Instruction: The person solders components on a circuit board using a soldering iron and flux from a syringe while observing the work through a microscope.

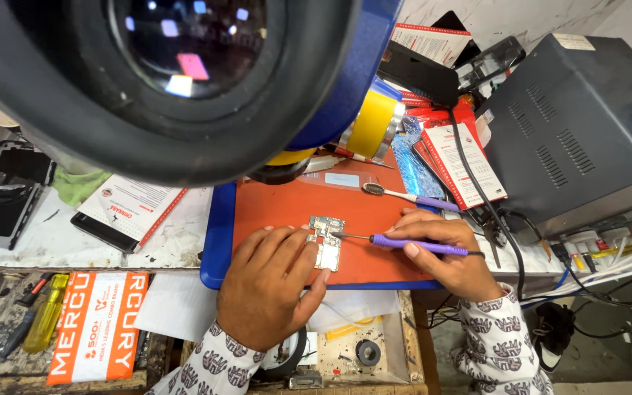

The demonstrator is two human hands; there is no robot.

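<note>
A small phone circuit board [326, 241] lies on an orange work mat [294, 205] with a blue border. My left hand [268, 285] rests on the mat, its fingertips pressing the board's left edge. My right hand [448, 256] holds a purple-handled soldering tool [411, 243] like a pen; its thin metal tip touches the board's right side. A large black microscope eyepiece [177, 80] fills the upper left and hides the mat's far end.
A purple-handled brush [404, 196] lies on the mat's far right. A yellow tape roll [374, 123], red-and-white packets [466, 164] and a grey metal box [579, 132] stand at right. Phones [9, 194] lie at left; a yellow screwdriver [45, 314] is in the drawer.
</note>
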